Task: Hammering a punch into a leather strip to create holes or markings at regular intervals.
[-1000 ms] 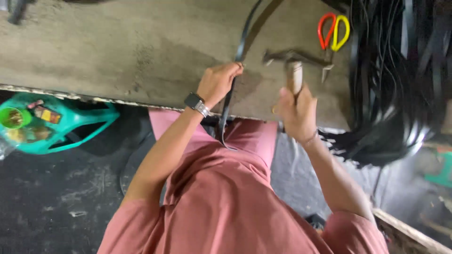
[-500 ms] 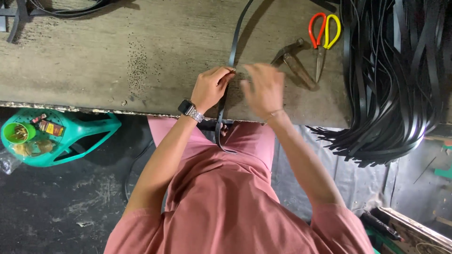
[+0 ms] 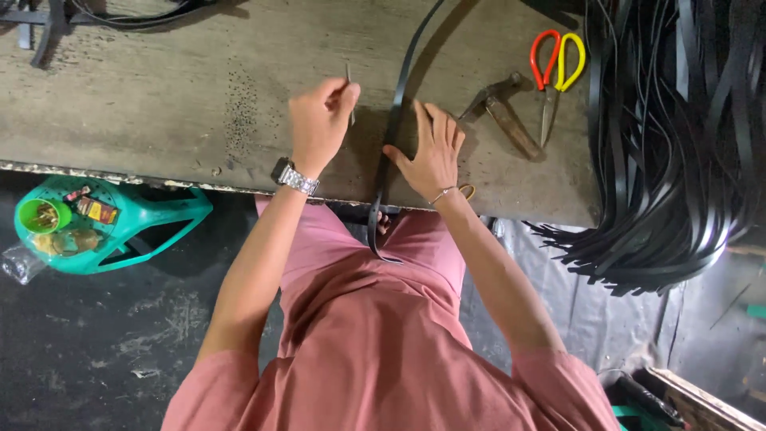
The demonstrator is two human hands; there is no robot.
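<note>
**Steadying a black strap on the bench**

Right now we are looking down over a worn wooden workbench point(image 3: 159, 88) where a person in a pink shirt is working with both hands. We are seeing the left hand point(image 3: 319, 128), a metal watch point(image 3: 294, 179) on its wrist, pinching a thin metal pin or nail point(image 3: 349, 89) between thumb and fingertips and holding it upright just beside a long black strap point(image 3: 399, 104). The right hand point(image 3: 435, 152) is lying flat and spread, its fingers pressing down on the bench along the strap's other side; it is grasping nothing, only resting against the strap's edge as far as we can tell.

The strap itself is running from the far side of the bench, passing between the two hands, and hanging over the near edge onto the person's lap. We are judging the work to be at an early stage on this piece: the pin is not yet touching the strap, and we are finding no hole or mark in it that we can make out.

A hammer point(image 3: 503, 112) is lying untouched just to the right of the right hand, with red-and-yellow scissors point(image 3: 554, 72) beyond it. A thick bundle of black strips point(image 3: 678, 152) is draping over the bench's right end, and a green container point(image 3: 112, 227) is sitting on the floor to the left.
</note>
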